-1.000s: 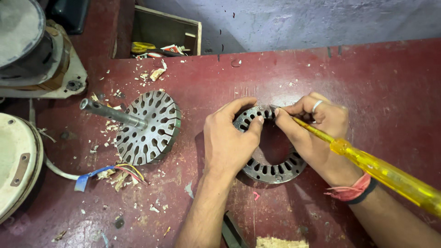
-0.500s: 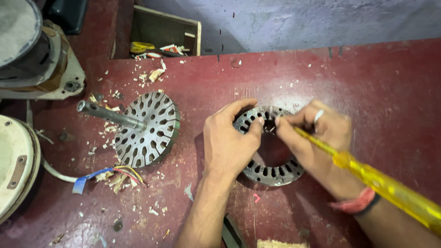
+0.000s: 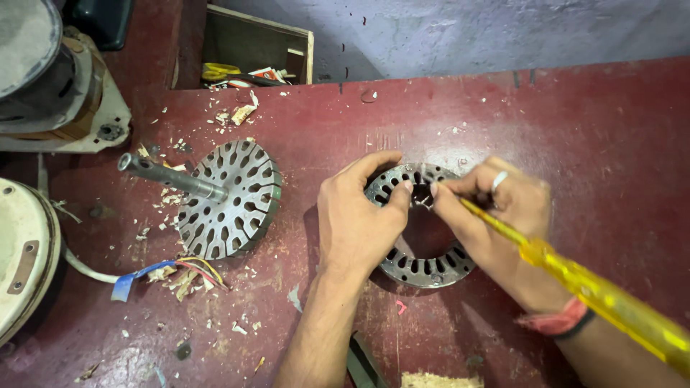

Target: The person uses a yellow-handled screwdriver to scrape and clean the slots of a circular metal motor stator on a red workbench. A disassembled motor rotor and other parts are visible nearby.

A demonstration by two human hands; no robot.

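1. Two bare hands: the left hand (image 3: 359, 223) and the right hand (image 3: 503, 215).
2. One grey slotted metal stator ring (image 3: 424, 269).
3. One yellow translucent-handled screwdriver (image 3: 611, 302).
4. One grey slotted round metal rotor on a steel shaft (image 3: 230, 201).
5. One silver finger ring (image 3: 499, 179).
6. One red wristband (image 3: 557, 321).
7. One bundle of coloured wires (image 3: 180, 269).
8. One open wooden box (image 3: 255, 50).
9. One cream round metal motor cover (image 3: 25, 259).
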